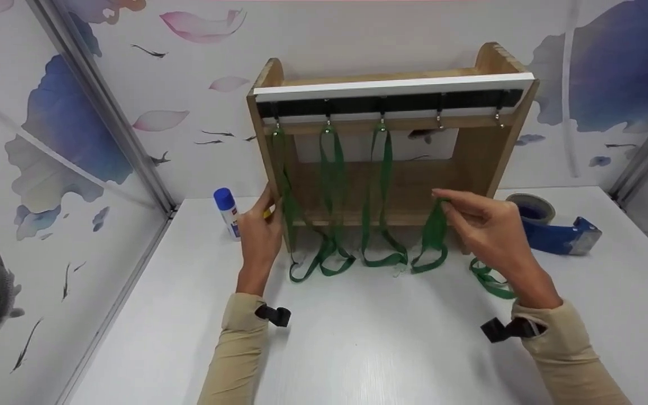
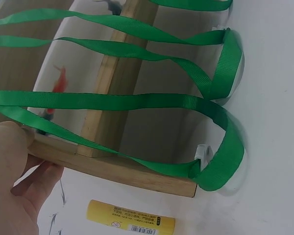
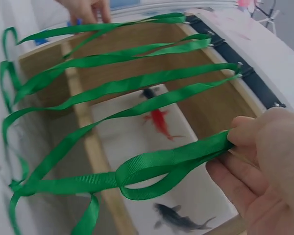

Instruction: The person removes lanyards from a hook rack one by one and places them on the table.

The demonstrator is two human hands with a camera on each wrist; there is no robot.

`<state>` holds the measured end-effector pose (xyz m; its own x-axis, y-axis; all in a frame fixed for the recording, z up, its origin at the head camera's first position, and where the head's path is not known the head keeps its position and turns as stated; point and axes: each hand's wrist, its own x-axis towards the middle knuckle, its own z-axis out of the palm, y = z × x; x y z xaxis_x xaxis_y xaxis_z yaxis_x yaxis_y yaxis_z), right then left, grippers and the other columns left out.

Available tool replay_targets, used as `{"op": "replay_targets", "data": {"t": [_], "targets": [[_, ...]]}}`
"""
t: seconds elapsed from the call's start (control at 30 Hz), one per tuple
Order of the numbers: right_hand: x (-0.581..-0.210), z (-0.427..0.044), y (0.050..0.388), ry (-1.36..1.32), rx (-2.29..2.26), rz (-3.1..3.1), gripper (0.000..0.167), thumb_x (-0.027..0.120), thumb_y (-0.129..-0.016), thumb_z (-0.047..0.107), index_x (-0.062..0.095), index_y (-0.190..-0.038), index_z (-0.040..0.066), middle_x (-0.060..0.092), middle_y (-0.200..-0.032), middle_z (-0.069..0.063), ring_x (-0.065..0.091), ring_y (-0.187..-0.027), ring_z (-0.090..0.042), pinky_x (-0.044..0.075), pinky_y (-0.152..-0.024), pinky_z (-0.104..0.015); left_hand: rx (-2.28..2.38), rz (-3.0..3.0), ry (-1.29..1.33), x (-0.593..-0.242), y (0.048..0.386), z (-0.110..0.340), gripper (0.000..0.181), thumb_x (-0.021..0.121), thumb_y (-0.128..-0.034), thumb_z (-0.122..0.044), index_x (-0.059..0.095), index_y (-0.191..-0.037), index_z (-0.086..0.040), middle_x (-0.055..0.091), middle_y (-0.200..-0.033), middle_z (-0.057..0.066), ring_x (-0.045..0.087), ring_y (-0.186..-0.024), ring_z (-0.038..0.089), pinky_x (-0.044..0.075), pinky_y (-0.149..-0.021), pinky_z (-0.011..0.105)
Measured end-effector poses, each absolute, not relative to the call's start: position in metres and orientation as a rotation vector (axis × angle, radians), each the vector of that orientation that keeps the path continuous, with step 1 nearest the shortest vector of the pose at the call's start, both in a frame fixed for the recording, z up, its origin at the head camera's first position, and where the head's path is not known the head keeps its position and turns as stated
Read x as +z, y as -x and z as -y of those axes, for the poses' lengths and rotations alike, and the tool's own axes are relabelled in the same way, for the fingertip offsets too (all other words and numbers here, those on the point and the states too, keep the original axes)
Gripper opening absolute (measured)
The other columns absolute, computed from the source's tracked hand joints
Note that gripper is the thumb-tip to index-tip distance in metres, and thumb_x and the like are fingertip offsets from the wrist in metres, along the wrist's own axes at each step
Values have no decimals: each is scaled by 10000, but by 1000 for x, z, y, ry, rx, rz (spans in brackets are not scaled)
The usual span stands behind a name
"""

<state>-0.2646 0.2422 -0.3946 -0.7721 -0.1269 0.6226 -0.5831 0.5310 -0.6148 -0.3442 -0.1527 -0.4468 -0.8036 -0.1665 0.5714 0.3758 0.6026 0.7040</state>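
A small wooden shelf stands on the table, with a black strip of metal hooks across its upper front. Green ribbon loops hang from the three left hooks, their lower ends lying on the table; the two right hooks are bare. My right hand pinches the upper end of another green ribbon between thumb and fingers, in front of the shelf and below the bare hooks. My left hand grips the shelf's left side panel, thumb and fingers on either side of the board.
Left of the shelf stands a white glue stick with a blue cap; a yellow tube is beside the panel. At right lie a blue tape dispenser, a tape roll and one more green ribbon. Printed walls surround the table.
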Motion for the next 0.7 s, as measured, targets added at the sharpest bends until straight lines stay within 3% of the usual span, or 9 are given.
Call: {"op": "replay_targets", "data": {"t": [0.13, 0.33, 0.43, 0.53, 0.7], "targets": [[-415, -249, 261, -542, 1177, 2470, 314, 708, -1058, 122, 783, -1343, 231, 813, -1269, -41, 792, -1061, -35, 584, -875, -89, -1172, 2223, 164, -447, 345, 152, 517, 710, -1063, -175, 587, -1565, -161, 774, -1350, 97, 736, -1284, 321, 657, -971, 416], [-441, -257, 267, -494, 1324, 2724, 328, 725, -1061, 228, 748, -1385, 181, 800, -1259, -116, 825, -1038, -248, 664, -876, -250, -1151, 2214, 154, -448, 345, 153, 507, 716, -1059, -177, 601, -1552, -153, 797, -1293, 106, 754, -1250, 323, 670, -934, 413], [-453, -260, 273, -453, 1322, 2804, 361, 750, -1040, 210, 717, -1386, 110, 804, -1210, -134, 811, -1017, -252, 653, -842, -223, -1156, 2213, 149, -448, 344, 154, 507, 717, -1058, -175, 602, -1551, -153, 791, -1308, 106, 755, -1248, 325, 671, -926, 413], [-464, -263, 278, -445, 1255, 2870, 300, 786, -1002, 147, 725, -1283, 62, 818, -1117, -118, 782, -968, -221, 624, -809, -183, -1160, 2217, 151, -448, 344, 153, 500, 713, -1061, -184, 605, -1549, -156, 786, -1323, 101, 755, -1248, 320, 672, -925, 414], [-477, -264, 282, -451, 1116, 2957, 155, 825, -947, 66, 801, -1099, 89, 793, -1056, -101, 701, -917, -210, 601, -764, -190, -1156, 2221, 153, -448, 344, 152, 496, 709, -1065, -190, 606, -1549, -153, 772, -1356, 98, 748, -1265, 315, 671, -935, 426]]}}
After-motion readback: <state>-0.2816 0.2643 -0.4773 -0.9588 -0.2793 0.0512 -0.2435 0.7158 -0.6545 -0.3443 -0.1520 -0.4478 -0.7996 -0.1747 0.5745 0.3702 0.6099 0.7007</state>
